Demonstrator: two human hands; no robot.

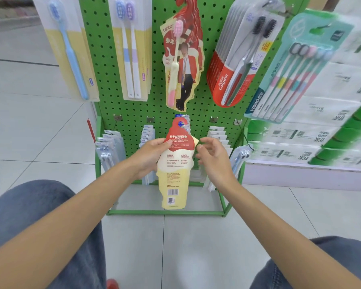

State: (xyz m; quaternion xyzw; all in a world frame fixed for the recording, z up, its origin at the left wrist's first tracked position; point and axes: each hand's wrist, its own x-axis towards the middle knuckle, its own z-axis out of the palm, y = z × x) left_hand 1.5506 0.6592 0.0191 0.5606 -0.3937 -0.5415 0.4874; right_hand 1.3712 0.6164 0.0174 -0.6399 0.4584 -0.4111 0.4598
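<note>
Free room and obstacles before the green pegboard rack (131, 105). Far: the red figure pack (183, 65), Colgate packs (233, 65) and five-brush pack (296, 69) hang over the board, with bare strips between them. Lower row: hooked packs at left (109, 147) and right (218, 136) flank the middle hook. The pack (174, 163) gripped by the left hand (152, 155) blocks that hook. The right hand (213, 157) is just beside the pack's right edge, leaving a narrow gap. Right: stacked tissue packs (321, 122) wall off the side. Near: open floor tiles (186, 236) lie between the knees.
</note>
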